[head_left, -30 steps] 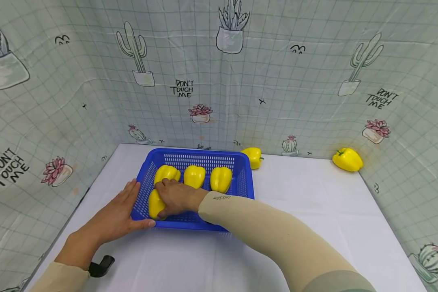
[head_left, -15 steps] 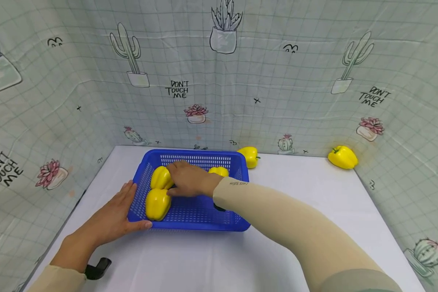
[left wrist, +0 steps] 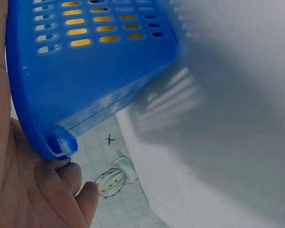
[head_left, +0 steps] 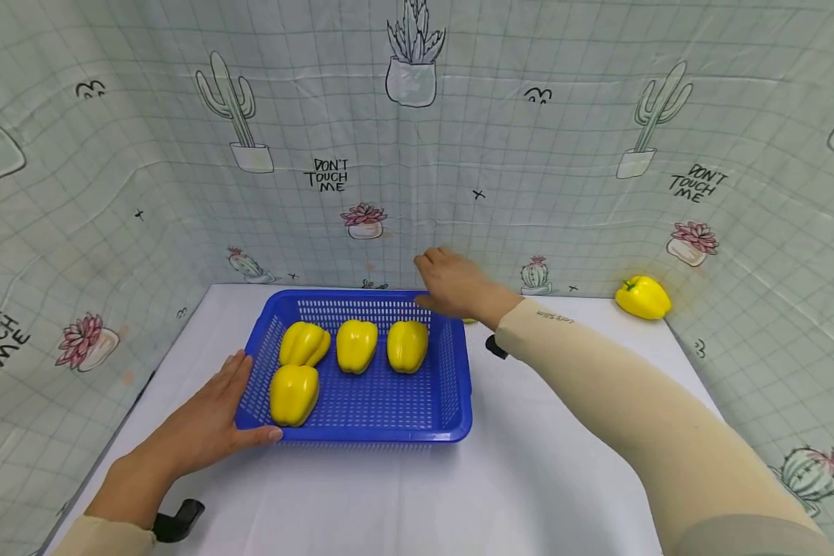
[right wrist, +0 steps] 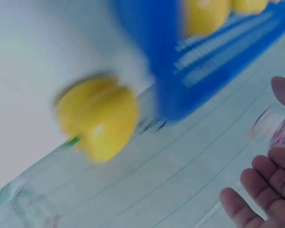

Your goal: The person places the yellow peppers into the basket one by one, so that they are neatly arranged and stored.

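A blue plastic basket (head_left: 382, 403) stands on the white table with several yellow bell peppers in it: one pepper (head_left: 294, 395) near the front left, the others in a row behind it. My left hand (head_left: 198, 421) rests against the basket's left front corner, thumb on the front rim and fingers extended along the left side. Over the back right corner hovers my right hand (head_left: 455, 284), its fingers loosely bent around nothing. Beside that corner, another yellow pepper (right wrist: 99, 121) lies on the table, blurred in the right wrist view; the hand mostly hides it in the head view.
One more yellow pepper (head_left: 643, 297) lies at the table's far right corner. A grid-patterned curtain (head_left: 417, 170) with cactus prints encloses the back and both sides. The white tabletop (head_left: 563, 386) extends right of the basket.
My right hand has left the peppers inside the basket and moved right and up past the back rim. The front left pepper is uncovered. My left hand stays at the basket corner.
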A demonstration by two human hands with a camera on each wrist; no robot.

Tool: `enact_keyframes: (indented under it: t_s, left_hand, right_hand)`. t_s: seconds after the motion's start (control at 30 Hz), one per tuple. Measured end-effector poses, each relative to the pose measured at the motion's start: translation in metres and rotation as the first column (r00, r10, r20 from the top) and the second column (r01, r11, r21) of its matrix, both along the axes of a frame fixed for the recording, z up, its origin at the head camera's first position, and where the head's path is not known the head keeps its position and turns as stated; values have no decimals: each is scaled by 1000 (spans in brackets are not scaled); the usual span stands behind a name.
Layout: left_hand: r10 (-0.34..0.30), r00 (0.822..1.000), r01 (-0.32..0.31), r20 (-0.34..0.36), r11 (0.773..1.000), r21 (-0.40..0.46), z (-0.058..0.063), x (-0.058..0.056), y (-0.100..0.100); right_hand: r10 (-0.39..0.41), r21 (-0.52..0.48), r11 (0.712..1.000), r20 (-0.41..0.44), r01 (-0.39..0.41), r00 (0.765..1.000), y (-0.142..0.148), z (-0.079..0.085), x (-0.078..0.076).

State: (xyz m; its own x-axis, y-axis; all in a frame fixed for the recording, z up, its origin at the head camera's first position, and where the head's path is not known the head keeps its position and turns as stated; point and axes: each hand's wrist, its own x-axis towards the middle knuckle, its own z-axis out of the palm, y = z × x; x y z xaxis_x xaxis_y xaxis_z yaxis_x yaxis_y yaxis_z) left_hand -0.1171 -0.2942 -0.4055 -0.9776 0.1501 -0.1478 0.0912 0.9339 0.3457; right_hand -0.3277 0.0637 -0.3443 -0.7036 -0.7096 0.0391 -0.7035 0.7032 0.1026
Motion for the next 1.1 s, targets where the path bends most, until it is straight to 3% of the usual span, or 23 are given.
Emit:
enact_keyframes:
  t_s: [0.2, 0.37, 0.67, 1.1]
  left_hand:
    - [5, 1000, -5, 5, 1000, -2, -1, 1, -3]
    - [7, 1000, -7, 10, 1000, -7, -2, 0, -5]
    - [10, 1000, -10, 15, 1000, 15, -2, 1, -5]
    - [9, 1000, -9, 9, 1000, 19, 2, -1, -2]
  right_hand:
    - [-92, -6, 996, -139, 93, 986, 48, -16, -21]
    - [-146, 17, 989, -133, 150, 980, 70, -40, -31]
    - [-175, 49, 983, -76, 179, 982, 61, -89, -38]
    - [-184, 101, 975, -119, 197, 976, 59, -104, -41]
